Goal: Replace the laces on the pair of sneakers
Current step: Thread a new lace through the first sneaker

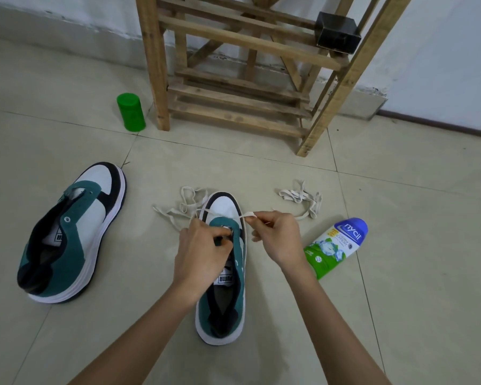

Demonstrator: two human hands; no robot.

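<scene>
Head view: lowest-eyelet threading seems in hand; left hand [203, 245] grips the eyelet flap of the sneaker [225, 202], mid-floor; right hand [275, 237] pinches the lace [247, 215]; next, probably, aim its tip through an eyelet.

sneaker [72, 232] left | second sneaker [220, 307] centre | bottle [335, 247] right | rack [154, 65] behind

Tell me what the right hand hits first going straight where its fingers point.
Likely the white toe of the near sneaker: the right hand, pinching the lace, points toward it; height unclear.
</scene>
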